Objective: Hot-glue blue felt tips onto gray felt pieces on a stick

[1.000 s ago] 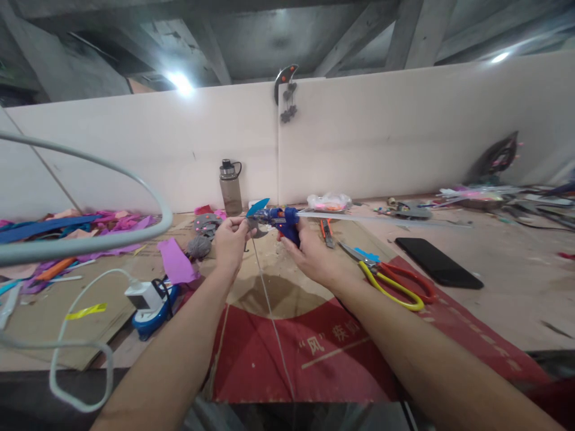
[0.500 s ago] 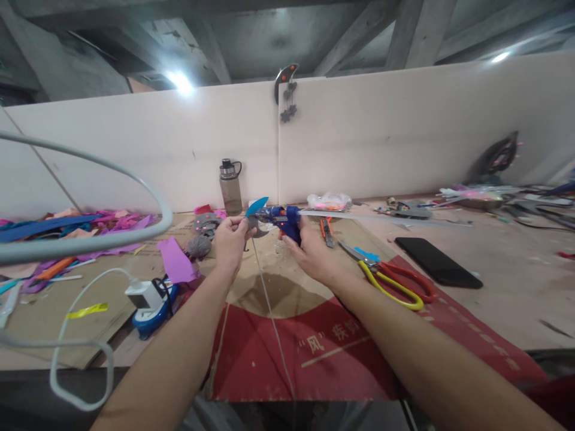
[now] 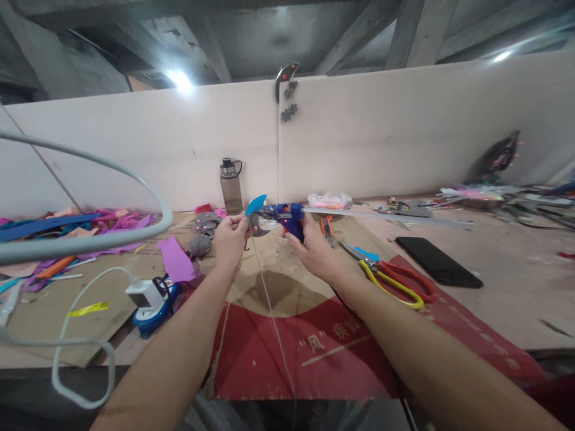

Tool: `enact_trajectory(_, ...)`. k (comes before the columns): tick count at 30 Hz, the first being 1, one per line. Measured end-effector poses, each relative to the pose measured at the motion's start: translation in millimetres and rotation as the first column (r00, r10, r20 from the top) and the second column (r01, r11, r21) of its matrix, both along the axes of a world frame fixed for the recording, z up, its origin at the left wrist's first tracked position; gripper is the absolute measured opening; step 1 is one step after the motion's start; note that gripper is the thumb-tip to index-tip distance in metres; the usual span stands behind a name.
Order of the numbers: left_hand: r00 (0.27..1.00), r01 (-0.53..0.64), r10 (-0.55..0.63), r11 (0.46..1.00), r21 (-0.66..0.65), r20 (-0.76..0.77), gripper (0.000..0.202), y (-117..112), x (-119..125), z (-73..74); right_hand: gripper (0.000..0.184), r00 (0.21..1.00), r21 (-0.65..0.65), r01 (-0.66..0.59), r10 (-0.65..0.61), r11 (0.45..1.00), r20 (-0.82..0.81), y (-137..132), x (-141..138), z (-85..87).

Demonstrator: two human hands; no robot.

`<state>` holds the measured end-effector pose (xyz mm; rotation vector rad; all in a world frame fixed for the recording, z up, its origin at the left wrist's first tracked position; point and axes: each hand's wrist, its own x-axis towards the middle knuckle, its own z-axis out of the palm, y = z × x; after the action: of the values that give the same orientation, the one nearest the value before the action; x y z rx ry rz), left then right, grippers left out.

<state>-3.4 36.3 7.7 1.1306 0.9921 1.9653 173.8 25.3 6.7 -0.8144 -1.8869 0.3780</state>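
Observation:
My left hand (image 3: 230,242) is closed round a small craft piece with a blue leaf-shaped petal (image 3: 256,205) sticking up from it; a thin wire (image 3: 265,293) hangs down from it. My right hand (image 3: 314,251) grips a blue hot glue gun (image 3: 287,216), its nozzle pointing left at the piece beside the petal. A long clear glue stick (image 3: 386,216) juts out of the gun's back to the right.
Yellow and red scissors (image 3: 395,284) and a black phone (image 3: 438,261) lie to the right on red and brown cardboard (image 3: 287,341). A water bottle (image 3: 230,187) stands by the white wall. Coloured paper scraps (image 3: 90,230), a white plug (image 3: 144,294) and grey cables lie left.
The glue gun and my right hand have shifted slightly to the right, and the glue stick's far end has dropped a little. My left hand holds still.

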Motion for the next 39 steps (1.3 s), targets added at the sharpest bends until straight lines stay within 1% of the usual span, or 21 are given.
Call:
enact_trajectory(5, 1.000, -0.017, 0.017, 1.000, -0.001, 0.008, 0.019, 0, 0, 0.4, 0.038, 0.999, 0.001, -0.011, 0.011, 1.000, -0.043, 2, 1, -1.5)
enact_trajectory(12, 1.000, -0.011, 0.011, 1.000, 0.004, 0.020, 0.019, 0, 1, 1.3, 0.036, 0.999, -0.052, 0.007, -0.009, 0.999, -0.047, 2, 1, 0.8)
enact_trajectory(16, 1.000, -0.008, 0.008, 1.000, 0.008, 0.020, 0.019, 0, 1, 1.9, 0.035, 0.998, -0.018, 0.017, -0.018, 1.000, -0.059, 3, 2, 0.3)
enact_trajectory(25, 1.000, 0.003, -0.003, 1.000, 0.024, 0.027, 0.018, 2, -1, 0.4, 0.034, 0.996, -0.009, 0.033, -0.034, 0.999, -0.077, 7, 3, -3.5)
enact_trajectory(29, 1.000, 0.013, -0.014, 1.000, 0.028, 0.028, 0.019, 1, -1, 0.6, 0.030, 0.996, -0.008, 0.021, -0.021, 1.000, -0.086, 8, 5, -3.5)
enact_trajectory(33, 1.000, 0.015, -0.016, 0.999, 0.029, 0.027, 0.018, 0, -1, 1.5, 0.027, 0.991, -0.005, 0.003, -0.004, 1.000, -0.137, 10, 6, -3.8)
enact_trajectory(34, 0.999, 0.017, -0.018, 0.999, 0.029, 0.029, 0.018, 0, 0, 1.5, 0.026, 0.987, -0.035, -0.003, -0.003, 0.999, -0.161, 11, 6, -4.7)
enact_trajectory(36, 0.999, 0.025, -0.026, 0.999, 0.031, 0.035, 0.018, -1, 0, 1.5, 0.023, 0.976, -0.169, -0.027, -0.011, 0.985, -0.218, 17, 5, -8.1)
enact_trajectory(37, 0.999, 0.029, -0.030, 0.999, 0.032, 0.038, 0.018, -1, 1, 1.4, 0.021, 0.970, -0.262, -0.047, -0.019, 0.964, -0.243, 21, 4, -10.8)
enact_trajectory(39, 0.999, 0.033, -0.035, 0.999, 0.030, 0.040, 0.018, 0, 1, 1.0, 0.018, 0.966, -0.441, -0.086, -0.034, 0.893, -0.257, 30, 3, -17.6)
